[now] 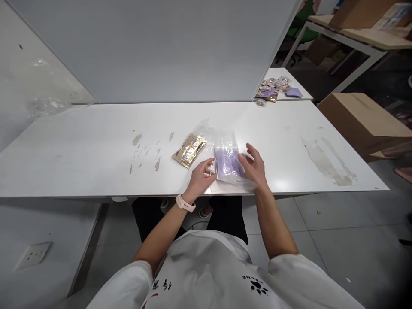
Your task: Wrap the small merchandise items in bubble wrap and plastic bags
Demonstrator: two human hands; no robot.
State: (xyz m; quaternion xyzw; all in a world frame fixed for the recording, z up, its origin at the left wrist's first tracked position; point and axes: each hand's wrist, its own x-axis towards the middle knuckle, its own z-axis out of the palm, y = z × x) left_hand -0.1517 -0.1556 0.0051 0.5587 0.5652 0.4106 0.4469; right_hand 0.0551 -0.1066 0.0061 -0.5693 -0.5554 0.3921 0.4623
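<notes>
A: Nearest the person, what are the hands doing?

B: Both rest at the front edge of the white bench [96, 141]. The left hand [201, 177], with a pale watch [186, 203] on its wrist, has its fingers closed on the left edge of a clear bag [227, 148]. The right hand [254, 165] lies against the bag's right edge, fingers loosely spread rather than clamped; I judge it is steadying the film, not gripping it.

A: Why flank it that way?

B: Probably to keep the slippery plastic flat and its mouth pointing away. A purple packet [229, 163] sits inside its lower half, between the two hands.

A: And beyond?

B: A gold sachet [189, 149] lies just left of the bag, apart from it, within easy reach. Farther back, past the grey partition [161, 47], a heap of similar packets [272, 89] sits on a second surface. A cardboard box [363, 122] stands off the bench's right end.
</notes>
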